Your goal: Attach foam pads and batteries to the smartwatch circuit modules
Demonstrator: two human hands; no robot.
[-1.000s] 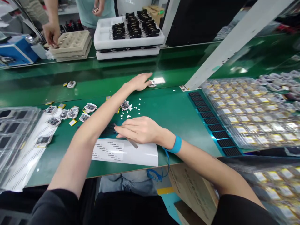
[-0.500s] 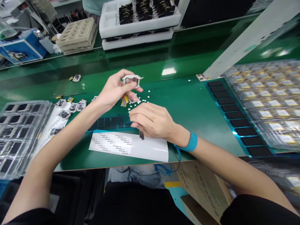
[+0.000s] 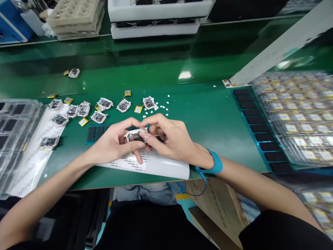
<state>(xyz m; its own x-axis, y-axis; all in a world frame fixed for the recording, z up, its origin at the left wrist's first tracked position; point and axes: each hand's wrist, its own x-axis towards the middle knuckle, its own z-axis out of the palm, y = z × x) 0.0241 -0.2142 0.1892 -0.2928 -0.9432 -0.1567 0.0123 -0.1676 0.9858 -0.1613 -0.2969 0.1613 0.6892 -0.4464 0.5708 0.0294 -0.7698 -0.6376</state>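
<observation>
My left hand (image 3: 114, 140) is closed around a white-framed watch case (image 3: 134, 136) with a dark circuit board inside, held low above the bench. My right hand (image 3: 173, 137) meets it at the right end, thumb on the board side and forefinger at the upper rim. Its other fingers curl behind, so whether a tool is among them is hidden. Under both hands lies a white printed sheet (image 3: 166, 166). Just beyond them are a similar case (image 3: 149, 102) with a yellow-edged battery (image 3: 138, 109) and scattered small white bits (image 3: 163, 107).
More open cases (image 3: 83, 109) lie at left, near clear plastic trays (image 3: 13, 121). Black strips (image 3: 96, 133) sit left of my hands, others (image 3: 262, 137) at right beside a stacked clear tray (image 3: 299, 114). A white post (image 3: 270, 45) rises at right. A blue wrist strap (image 3: 215, 162) trails a cord.
My left hand has brought the case down and nearer to me; my right hand has come to meet it. The flat dark metal end under my right hand no longer shows. The view has tilted down.
</observation>
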